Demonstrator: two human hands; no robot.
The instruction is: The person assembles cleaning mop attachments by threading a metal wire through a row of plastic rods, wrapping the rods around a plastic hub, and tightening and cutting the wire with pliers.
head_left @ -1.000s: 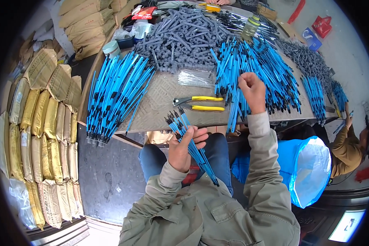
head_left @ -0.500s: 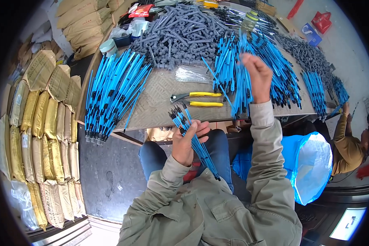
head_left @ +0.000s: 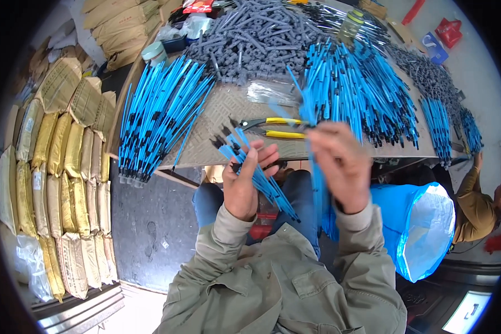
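Note:
My left hand (head_left: 244, 181) is closed round a small bundle of thin blue rods (head_left: 273, 193) with black ends, tilted above my lap. Right of it is my right hand (head_left: 340, 167), smeared by motion, its fingertips pinched on a blurred blue rod (head_left: 317, 186) that hangs upright over the table's front edge. A large heap of similar blue rods (head_left: 367, 94) lies on the table beyond my right hand. Yellow-handled pliers (head_left: 284, 120) rest just beyond both hands, their handle ends near the right fingertips.
Another pile of blue rods (head_left: 164, 111) overhangs the table (head_left: 217, 108) at left. Grey plastic parts (head_left: 256, 39) are heaped behind, near clear thin strips (head_left: 270, 92). A blue sack (head_left: 414, 222) stands at right, beside another person (head_left: 476, 203). Stacked bags (head_left: 55, 183) line the left.
My right hand has come down and nearer from over the blue heap, bringing a blue rod. The left hand has shifted slightly left with its bundle, whose tips are more spread.

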